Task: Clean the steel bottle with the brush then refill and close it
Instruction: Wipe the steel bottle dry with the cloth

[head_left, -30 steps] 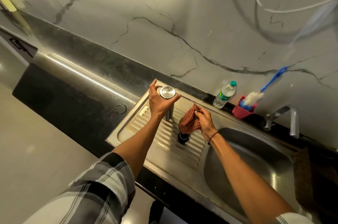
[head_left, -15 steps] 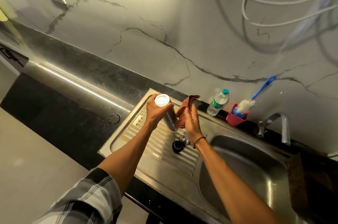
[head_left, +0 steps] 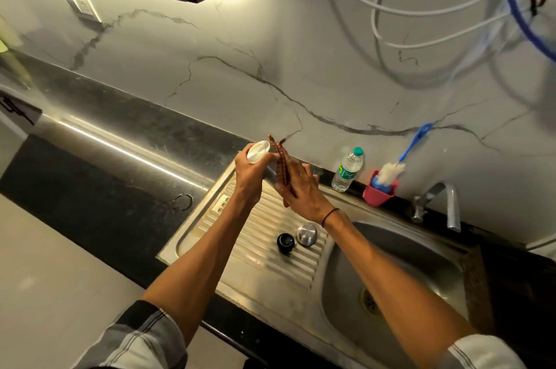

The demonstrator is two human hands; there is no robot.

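The left hand [head_left: 251,177] held the steel bottle [head_left: 259,153] tilted above the ribbed drainboard [head_left: 270,251], fingers clamped round its body. The right hand [head_left: 304,188] pressed a reddish cloth [head_left: 282,170] against the bottle's side, fingers closed on the cloth. A black cap [head_left: 285,241] and a steel lid [head_left: 306,234] lay side by side on the drainboard. The brush [head_left: 391,173] stood in a pink cup [head_left: 379,194] near the tap [head_left: 436,203].

Plastic water bottle [head_left: 347,170] beside pink cup [head_left: 379,194].

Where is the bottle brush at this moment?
In the head view, the brush stands on the right, bristles up, in a pink cup against the wall, between the plastic water bottle and the tap.
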